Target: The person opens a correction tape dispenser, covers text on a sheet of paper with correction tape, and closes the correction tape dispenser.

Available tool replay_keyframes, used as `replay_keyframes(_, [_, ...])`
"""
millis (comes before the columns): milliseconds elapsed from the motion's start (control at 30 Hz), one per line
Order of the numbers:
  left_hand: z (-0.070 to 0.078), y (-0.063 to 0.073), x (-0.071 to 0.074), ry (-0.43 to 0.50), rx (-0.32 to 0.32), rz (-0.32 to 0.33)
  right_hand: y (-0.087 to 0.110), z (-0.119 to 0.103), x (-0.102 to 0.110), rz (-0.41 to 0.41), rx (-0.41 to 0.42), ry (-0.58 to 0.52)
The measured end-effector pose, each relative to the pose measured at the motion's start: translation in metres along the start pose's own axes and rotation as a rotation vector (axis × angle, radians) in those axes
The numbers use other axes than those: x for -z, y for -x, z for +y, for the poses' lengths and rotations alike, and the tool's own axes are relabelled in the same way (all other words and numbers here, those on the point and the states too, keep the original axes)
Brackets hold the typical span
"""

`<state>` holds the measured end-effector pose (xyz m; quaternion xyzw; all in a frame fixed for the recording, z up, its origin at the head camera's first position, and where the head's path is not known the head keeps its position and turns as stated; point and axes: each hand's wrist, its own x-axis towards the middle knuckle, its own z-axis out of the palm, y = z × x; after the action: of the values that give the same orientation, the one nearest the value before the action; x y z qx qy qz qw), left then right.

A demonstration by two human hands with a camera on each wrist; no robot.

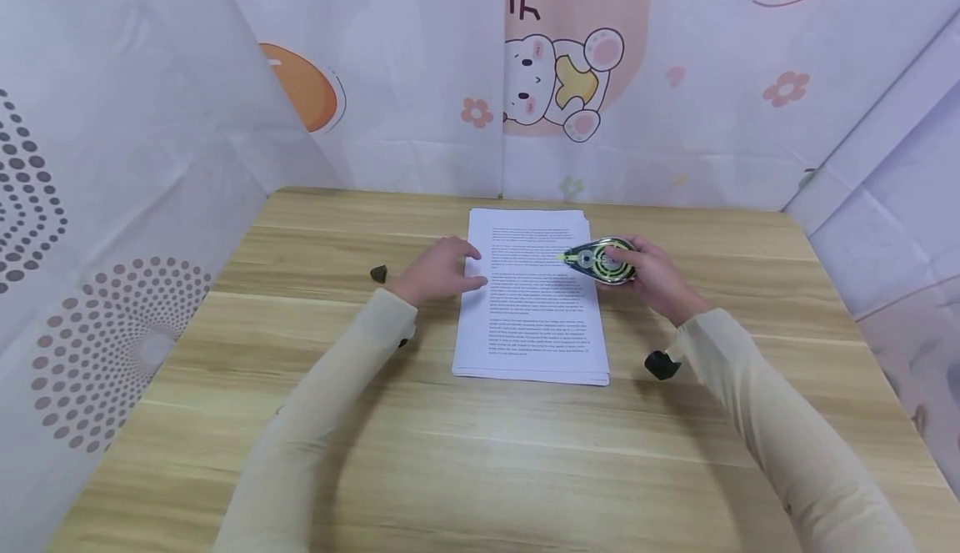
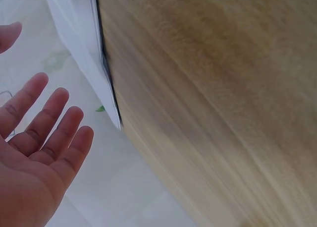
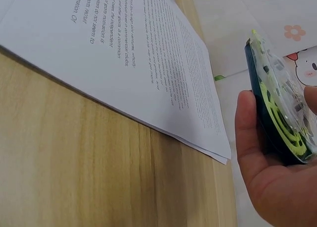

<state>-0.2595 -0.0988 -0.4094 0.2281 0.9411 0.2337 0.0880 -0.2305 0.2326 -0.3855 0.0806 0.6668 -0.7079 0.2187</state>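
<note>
A stack of printed white sheets [image 1: 532,303] lies on the table, its edges slightly uneven. My right hand [image 1: 660,282] grips a correction tape [image 1: 603,261], dark green and lime with a clear casing, its tip pointing left over the right part of the top page. In the right wrist view the tape [image 3: 280,108] stands above the level of the sheets [image 3: 114,63], between thumb and fingers. My left hand [image 1: 438,271] is at the stack's left edge, thumb and fingers spread apart. The left wrist view shows that hand's palm [image 2: 29,182] with nothing in it.
The wooden table [image 1: 480,461] reaches back to a printed curtain [image 1: 420,136]. A small black piece [image 1: 378,273] shows left of the left hand, and another black piece [image 1: 662,364] sits beside the right sleeve. Curtain also hangs along both sides.
</note>
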Motion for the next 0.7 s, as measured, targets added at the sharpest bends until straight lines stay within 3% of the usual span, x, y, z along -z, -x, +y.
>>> replay_keyframes(267, [0.008, -0.002, -0.003, -0.051, -0.004, -0.043, -0.002, 0.004, 0.0, -0.011, 0.018, 0.012])
replay_keyframes(500, [0.006, -0.003, -0.009, -0.083, -0.021, -0.074, -0.007, 0.007, 0.0, -0.029, 0.043, 0.048])
replay_keyframes(700, [0.004, -0.005, -0.015, -0.104, -0.052, -0.095, -0.008, 0.004, -0.003, -0.044, 0.018, 0.07])
